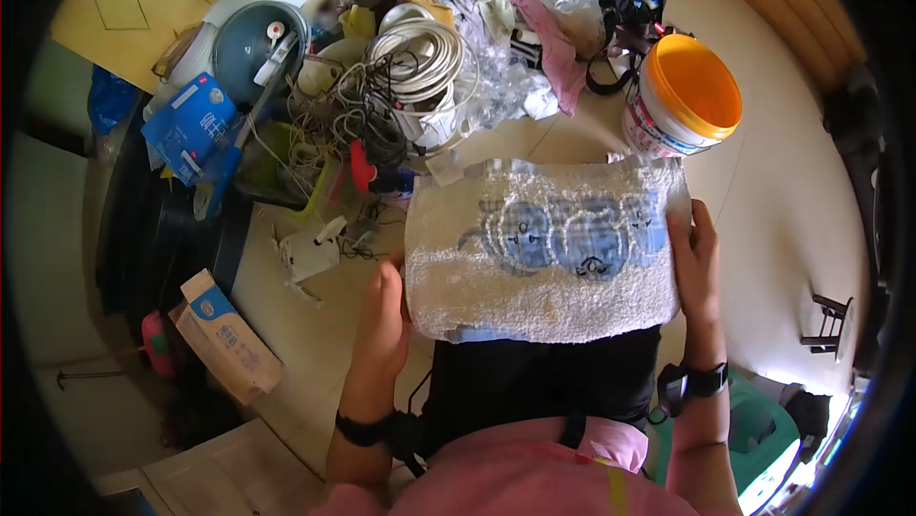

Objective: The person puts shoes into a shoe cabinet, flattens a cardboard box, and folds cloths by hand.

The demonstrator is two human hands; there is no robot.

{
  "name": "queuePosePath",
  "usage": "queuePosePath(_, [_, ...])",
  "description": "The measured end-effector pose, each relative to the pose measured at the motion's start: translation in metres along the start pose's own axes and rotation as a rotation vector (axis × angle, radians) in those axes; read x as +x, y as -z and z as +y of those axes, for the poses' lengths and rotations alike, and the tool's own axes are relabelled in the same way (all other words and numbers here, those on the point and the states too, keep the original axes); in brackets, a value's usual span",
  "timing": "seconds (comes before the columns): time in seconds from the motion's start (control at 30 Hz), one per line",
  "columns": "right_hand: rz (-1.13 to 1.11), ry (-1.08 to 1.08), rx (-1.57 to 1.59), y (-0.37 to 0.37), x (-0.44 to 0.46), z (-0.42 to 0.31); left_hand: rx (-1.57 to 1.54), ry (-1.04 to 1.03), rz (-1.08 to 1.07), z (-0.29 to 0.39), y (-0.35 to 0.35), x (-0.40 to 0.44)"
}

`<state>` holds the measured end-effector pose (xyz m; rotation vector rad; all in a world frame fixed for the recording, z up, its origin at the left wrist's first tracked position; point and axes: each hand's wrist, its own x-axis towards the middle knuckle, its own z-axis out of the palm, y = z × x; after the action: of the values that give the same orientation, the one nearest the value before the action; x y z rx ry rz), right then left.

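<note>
A white terry towel with a blue cartoon print is stretched out in front of my body, its printed side facing up. My left hand grips its left edge, thumb up along the border and the other fingers hidden behind the cloth. On the opposite edge, my right hand holds the towel with the fingers partly out of sight. The lower border hangs over my dark trousers. Beyond the top right corner of the towel stands a white bucket with an orange rim.
Coiled white cable and tangled cords lie ahead, beside a heap of clothes and plastic. To the left are a grey basin, a blue packet and a cardboard box. A green stool is at lower right.
</note>
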<state>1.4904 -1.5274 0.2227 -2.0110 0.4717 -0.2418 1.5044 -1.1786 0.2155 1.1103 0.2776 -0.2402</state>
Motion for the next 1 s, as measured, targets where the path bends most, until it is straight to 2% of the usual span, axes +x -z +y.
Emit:
queuePosePath(0.03, [-0.093, -0.142, 0.131, 0.003, -0.004, 0.0, 0.317, -0.016, -0.003, 0.008, -0.002, -0.013])
queuePosePath(0.07, [-0.105, 0.001, 0.256, 0.004, -0.011, 0.007, 0.634, -0.038, -0.012, 0.014, -0.003, -0.021])
queuePosePath(0.17, [-0.114, -0.049, 0.371, 0.013, -0.039, -0.007, 0.533, -0.079, 0.09, 0.003, -0.012, -0.034])
queuePosePath(0.2, [-0.087, -0.042, 0.336, 0.014, -0.045, -0.008, 0.499, -0.172, 0.207, -0.001, -0.015, -0.034])
queuePosePath(0.23, [-0.083, -0.044, 0.329, 0.022, -0.048, -0.014, 0.494, -0.168, 0.202, 0.002, -0.017, -0.036])
queuePosePath(0.3, [-0.083, -0.095, 0.139, 0.038, -0.058, -0.027, 0.663, -0.312, 0.234, 0.015, -0.017, -0.048])
queuePosePath(0.33, [-0.086, -0.103, 0.138, 0.038, -0.063, -0.022, 0.797, -0.393, 0.254, -0.002, 0.001, -0.05])
queuePosePath(0.37, [-0.106, -0.133, 0.067, 0.034, -0.068, -0.013, 0.804, -0.396, 0.254, -0.014, 0.01, -0.051])
queuePosePath(0.43, [-0.139, -0.18, -0.08, 0.025, -0.072, 0.006, 0.781, -0.105, 0.252, -0.027, 0.012, -0.046])
queuePosePath(0.47, [-0.105, -0.237, -0.004, 0.023, -0.075, 0.013, 0.947, -0.159, 0.309, -0.024, 0.008, -0.049])
queuePosePath(0.5, [-0.113, -0.246, -0.007, 0.019, -0.076, 0.014, 0.95, -0.146, 0.312, -0.019, 0.001, -0.051])
queuePosePath(0.57, [0.051, 0.02, 0.216, 0.009, -0.074, 0.008, 1.401, -0.823, 0.484, -0.005, -0.022, -0.051])
queuePosePath(0.6, [-0.099, -0.125, 0.283, 0.021, -0.076, 0.012, 1.479, -0.794, 0.246, -0.006, -0.029, -0.061])
queuePosePath(0.63, [-0.11, -0.118, 0.286, 0.028, -0.079, 0.016, 1.545, -0.747, 0.01, -0.01, -0.037, -0.074])
queuePosePath(0.7, [-0.28, -0.372, 0.3, 0.039, -0.084, 0.02, 1.765, -0.904, -0.364, -0.022, -0.072, -0.086])
queuePosePath(0.73, [-0.117, -0.434, 0.364, 0.04, -0.09, 0.014, 1.801, -0.806, -0.399, -0.033, -0.077, -0.084])
queuePosePath(0.77, [-0.134, -0.426, 0.355, 0.041, -0.09, -0.002, 1.832, -0.709, -0.435, -0.045, -0.077, -0.079])
queuePosePath(0.83, [-0.069, -0.228, 0.487, 0.041, -0.091, -0.05, 2.124, -0.898, -0.333, -0.064, -0.07, -0.069])
queuePosePath(0.9, [-0.34, -0.071, 0.516, 0.023, -0.089, -0.1, 2.085, -0.918, -0.307, -0.065, -0.074, -0.069])
queuePosePath(1.0, [-0.67, 0.182, 0.262, -0.023, -0.097, -0.133, 2.033, -0.881, -0.33, -0.078, -0.065, -0.078])
